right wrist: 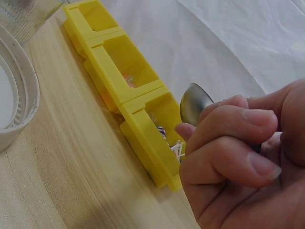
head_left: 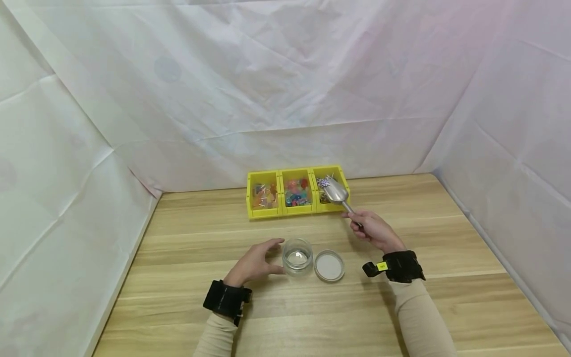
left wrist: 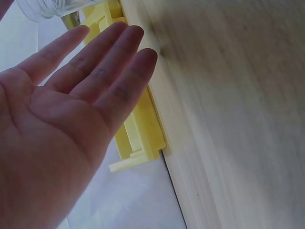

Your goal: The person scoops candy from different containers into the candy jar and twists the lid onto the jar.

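Note:
My right hand (head_left: pixel 374 230) grips the handle of a metal scoop (head_left: pixel 336 192). The scoop's bowl is over the right compartment of a yellow three-part bin (head_left: pixel 266 213), its tip by small striped pieces with white sticks (head_left: pixel 324 181). In the right wrist view, curled fingers (right wrist: pixel 233 162) cover most of the handle. Beside a clear glass jar (head_left: pixel 297 267), my left hand (head_left: pixel 254 263) is held with thumb and fingers spread toward its left side. The left wrist view shows that palm bare, with its fingers extended.
Right of the jar lies a round lid (head_left: pixel 329 266) with a white inside. Colourful wrapped pieces (head_left: pixel 297 193) fill the middle compartment, and orange-toned pieces (head_left: pixel 264 196) the left one. White cloth (head_left: pixel 285 99) hangs behind and beside the wooden table (head_left: pixel 303 322).

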The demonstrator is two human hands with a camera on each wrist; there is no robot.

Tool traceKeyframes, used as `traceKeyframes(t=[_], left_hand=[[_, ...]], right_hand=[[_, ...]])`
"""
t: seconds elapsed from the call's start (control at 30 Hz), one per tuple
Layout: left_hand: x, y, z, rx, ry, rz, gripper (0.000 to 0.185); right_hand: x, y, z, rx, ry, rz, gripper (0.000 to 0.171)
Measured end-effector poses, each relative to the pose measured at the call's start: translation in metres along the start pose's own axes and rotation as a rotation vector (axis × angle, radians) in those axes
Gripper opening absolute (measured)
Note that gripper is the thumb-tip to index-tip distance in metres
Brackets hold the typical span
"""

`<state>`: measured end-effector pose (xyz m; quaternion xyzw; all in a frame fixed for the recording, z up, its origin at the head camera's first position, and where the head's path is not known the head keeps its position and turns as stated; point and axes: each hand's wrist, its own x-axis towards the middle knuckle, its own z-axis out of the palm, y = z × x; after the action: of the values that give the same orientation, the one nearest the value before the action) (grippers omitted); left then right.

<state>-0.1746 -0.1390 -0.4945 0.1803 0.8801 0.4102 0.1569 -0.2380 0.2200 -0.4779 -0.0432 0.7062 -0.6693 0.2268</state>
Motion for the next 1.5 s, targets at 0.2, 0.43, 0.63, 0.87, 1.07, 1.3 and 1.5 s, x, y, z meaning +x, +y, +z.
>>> traceKeyframes(t=[0.2, 0.43, 0.63, 0.87, 1.07, 1.3, 1.5], left_hand=[[0.002, 0.001, 0.001, -0.005, -0.015, 0.006, 0.085], [0.003, 0.003, 0.004, 0.018, -0.014, 0.007, 0.092], [0.005, 0.006, 0.005, 0.028, -0.016, 0.010, 0.096], [0.006, 0.009, 0.007, 0.023, -0.024, 0.014, 0.096], [0.008, 0.009, 0.011, 0.020, -0.027, 0.029, 0.101], [0.010, 0.009, 0.014, 0.022, -0.039, 0.026, 0.104], [0.012, 0.011, 0.015, 0.013, -0.041, 0.037, 0.105]], right_hand=[[-0.004, -0.001, -0.001, -0.044, 0.016, -0.003, 0.052], [-0.010, -0.002, 0.000, -0.055, 0.024, 0.000, 0.051], [-0.016, -0.003, 0.002, -0.059, 0.026, -0.009, 0.052], [-0.025, -0.006, 0.006, -0.035, 0.021, 0.001, 0.050], [-0.031, -0.008, 0.009, 0.009, -0.011, -0.007, 0.046], [-0.035, -0.004, 0.008, -0.006, -0.042, -0.009, 0.050], [-0.037, -0.003, 0.007, 0.010, -0.066, -0.015, 0.049]])
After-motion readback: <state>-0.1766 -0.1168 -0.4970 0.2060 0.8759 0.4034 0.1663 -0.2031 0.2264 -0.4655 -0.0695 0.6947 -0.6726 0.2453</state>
